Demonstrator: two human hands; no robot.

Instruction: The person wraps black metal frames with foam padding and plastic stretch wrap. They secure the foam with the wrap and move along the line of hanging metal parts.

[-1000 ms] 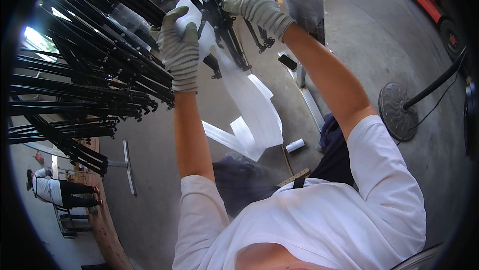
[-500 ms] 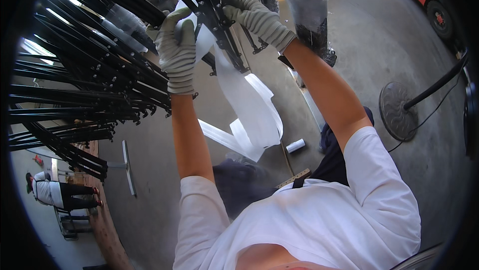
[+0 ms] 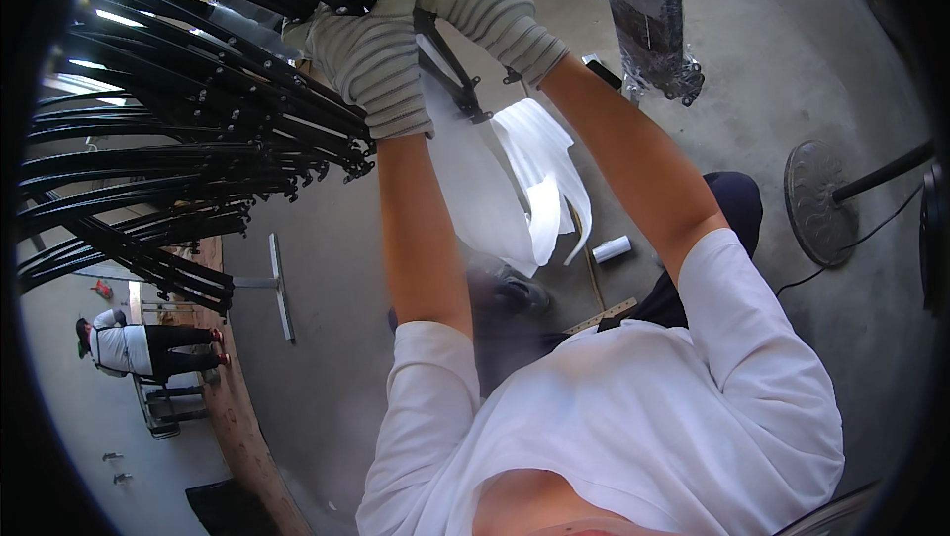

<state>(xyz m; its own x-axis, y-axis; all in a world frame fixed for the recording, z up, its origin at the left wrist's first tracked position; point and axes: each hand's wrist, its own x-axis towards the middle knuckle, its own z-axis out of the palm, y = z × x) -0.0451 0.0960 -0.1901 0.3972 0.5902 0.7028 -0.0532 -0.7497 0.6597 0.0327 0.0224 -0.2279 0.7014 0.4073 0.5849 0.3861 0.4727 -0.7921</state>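
Observation:
Both my hands wear pale striped work gloves and are up at the top of the view, close together. My left hand [image 3: 371, 66] is closed round black metal bars, its thumb up along them; its other fingertips are partly hidden. Beside it, my right hand [image 3: 490, 16] is curled against the same jointed black metal frame [image 3: 450, 81], whose lower legs hang below the gloves. A long white foam sheet [image 3: 470, 165] trails down behind the frame toward the floor, its lower part folded over.
Many similar black frames [image 3: 228, 105] hang in a dense row at left. A plastic-wrapped bundle [image 3: 643, 16] hangs at upper right. A round stand base [image 3: 816, 199] with a pole and cable is at right. On the floor lies a white roll [image 3: 612, 249]. Another person [image 3: 139, 346] stands far left.
My left hand has moved right and up, and now nearly meets my right hand. The view has shifted, and the foam sheet's folded lower end has changed shape.

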